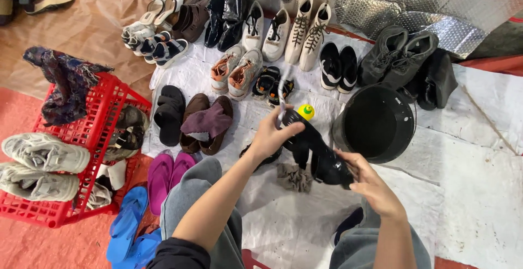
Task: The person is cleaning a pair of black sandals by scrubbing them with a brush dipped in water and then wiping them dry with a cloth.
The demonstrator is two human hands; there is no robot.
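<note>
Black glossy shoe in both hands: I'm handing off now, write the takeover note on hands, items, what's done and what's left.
Left hand grips the upper end of the black glossy shoe; right hand supports its lower end.
The shoe is held above the white sheet. Grey crumpled rag lies below it, yellow-capped bottle behind, black round bucket to the right.
Done: pairs lined up on the sheet.
Left: this shoe is not yet set down; pale sneakers lie on the red plastic crate.

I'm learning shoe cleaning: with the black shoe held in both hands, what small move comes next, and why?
Probably lower the right hand to the grey rag lying just below the black shoe; the left hand already steadies the shoe's top.
</note>
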